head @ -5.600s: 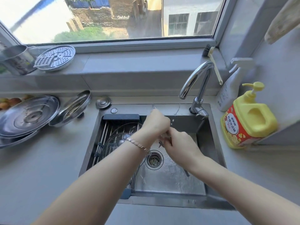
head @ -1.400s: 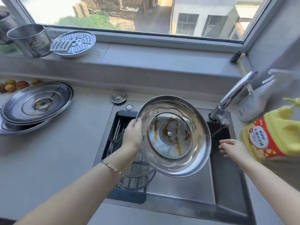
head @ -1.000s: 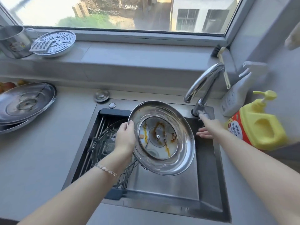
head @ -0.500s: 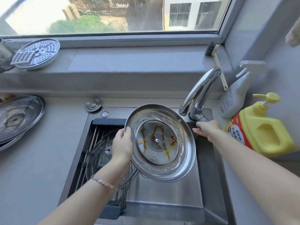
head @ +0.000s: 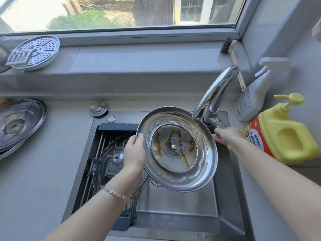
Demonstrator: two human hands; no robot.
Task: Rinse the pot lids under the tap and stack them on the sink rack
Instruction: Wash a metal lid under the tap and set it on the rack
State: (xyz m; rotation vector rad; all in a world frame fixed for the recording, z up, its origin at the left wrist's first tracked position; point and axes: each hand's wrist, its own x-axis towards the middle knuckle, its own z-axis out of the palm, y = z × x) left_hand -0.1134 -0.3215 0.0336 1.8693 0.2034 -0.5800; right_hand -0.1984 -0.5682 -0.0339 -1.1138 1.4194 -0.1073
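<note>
Kitchen sink point(head: 173, 206) in grey bench point(head: 43, 171); left grip point(head: 134, 153) clasped stained steel lid point(head: 191, 174) by rim, lid tilted to its right, beneath tap point(head: 217, 89); right grip point(head: 224, 136) was at tap lever, closure unclear; glass lid point(head: 107, 171) lay on rack point(head: 102, 141) below left grip.

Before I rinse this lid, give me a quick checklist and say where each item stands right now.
1. Grip: left hand holds the steel lid by its rim: ok.
2. Lid's far rim sits at the tap spout: ok.
3. Brown streaks face up: ok.
4. Right hand at the tap lever, hold on it: cannot tell.
5. Water running: cannot tell.
6. Sink rack carries one glass lid, room for more: cannot tell.
</note>
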